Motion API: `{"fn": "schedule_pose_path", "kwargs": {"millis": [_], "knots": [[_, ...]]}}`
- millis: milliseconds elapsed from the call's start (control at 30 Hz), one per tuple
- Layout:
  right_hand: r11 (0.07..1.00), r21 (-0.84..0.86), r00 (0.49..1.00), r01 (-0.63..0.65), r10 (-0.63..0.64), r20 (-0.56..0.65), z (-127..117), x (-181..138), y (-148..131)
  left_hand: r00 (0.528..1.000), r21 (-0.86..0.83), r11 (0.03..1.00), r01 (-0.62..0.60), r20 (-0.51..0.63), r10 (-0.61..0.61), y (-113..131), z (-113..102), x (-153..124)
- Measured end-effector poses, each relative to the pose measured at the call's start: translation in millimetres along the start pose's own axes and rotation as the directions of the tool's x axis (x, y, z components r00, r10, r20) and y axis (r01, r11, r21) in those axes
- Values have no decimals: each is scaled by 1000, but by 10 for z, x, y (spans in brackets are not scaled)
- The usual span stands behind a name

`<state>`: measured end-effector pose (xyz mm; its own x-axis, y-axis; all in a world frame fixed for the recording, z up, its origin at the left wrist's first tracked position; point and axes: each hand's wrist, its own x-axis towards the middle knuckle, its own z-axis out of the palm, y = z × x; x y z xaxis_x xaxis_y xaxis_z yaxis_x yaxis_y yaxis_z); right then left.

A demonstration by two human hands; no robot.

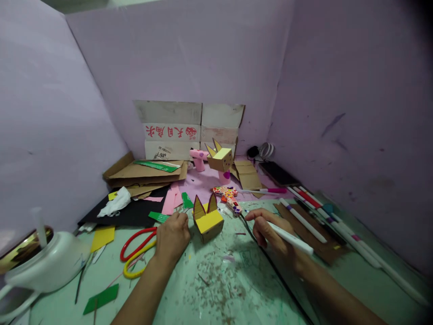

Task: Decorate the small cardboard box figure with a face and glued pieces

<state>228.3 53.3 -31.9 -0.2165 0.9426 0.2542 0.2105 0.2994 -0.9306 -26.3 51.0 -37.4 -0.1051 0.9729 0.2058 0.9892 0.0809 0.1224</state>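
My right hand grips a white marker pen, its rear end slanting down to the right above the table. My left hand is closed low over the table, just left of a small box with a yellow top and two pointed, purple-edged cardboard ears. Whether its curled fingers hold anything is hidden. Beside the left wrist lie scissors with red and yellow handles. Beyond the box sits a floral-patterned glue gun with a black cord. Farther back, a similar eared box with a dotted front rests on a pink piece.
At left are a white teapot-shaped vessel, a crumpled white tissue and cardboard sheets. Several markers and a dark phone line the right side. Purple walls enclose the table; scraps litter its green top.
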Motion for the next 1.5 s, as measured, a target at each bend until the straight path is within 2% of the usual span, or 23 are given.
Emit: {"fn": "schedule_pose_path", "kwargs": {"millis": [167, 367, 533, 733, 867, 1033, 1133, 1233, 1300, 1367, 1400, 1500], "knots": [[999, 27, 1000, 28, -28, -8, 8, -3, 62, 998, 29, 998, -50, 32, 49, -33, -28, -45], [998, 51, 999, 42, -41, -27, 18, -5, 93, 999, -82, 996, 46, 3, -45, -146, -115, -100], [998, 62, 999, 34, -32, -28, 34, -13, 105, 991, -153, 980, 128, -23, -133, -122, -95, -84], [998, 62, 1000, -2, 3, -18, 50, -14, 92, 985, -141, 975, 169, -2, -171, -14, -70, -75], [998, 59, 1000, -15, 16, -16, 53, -14, 110, 989, -141, 979, 146, 14, -146, 25, -64, -88], [994, 102, 999, -39, 43, -32, 53, -38, 116, 984, -236, 956, 175, 18, -175, -25, -75, -78], [961, 259, 994, -96, 108, -31, 72, -65, 55, 966, -352, 902, 250, 22, -259, -87, -175, -78], [836, 496, 970, -234, 238, 56, 95, -82, -48, 958, -522, 811, 265, 47, -282, -68, -351, -138], [728, 617, 948, -297, 302, 99, 118, -85, -123, 969, -624, 745, 235, 86, -233, 16, -454, -219], [650, 703, 945, -287, 315, 94, 152, -86, -180, 977, -709, 673, 212, 148, -152, 135, -504, -317], [626, 732, 951, -268, 295, 95, 173, -88, -196, 976, -771, 601, 212, 196, -93, 195, -506, -365], [616, 753, 967, -231, 232, 106, 234, -103, -196, 960, -835, 506, 216, 277, 49, 333, -457, -469]]}}
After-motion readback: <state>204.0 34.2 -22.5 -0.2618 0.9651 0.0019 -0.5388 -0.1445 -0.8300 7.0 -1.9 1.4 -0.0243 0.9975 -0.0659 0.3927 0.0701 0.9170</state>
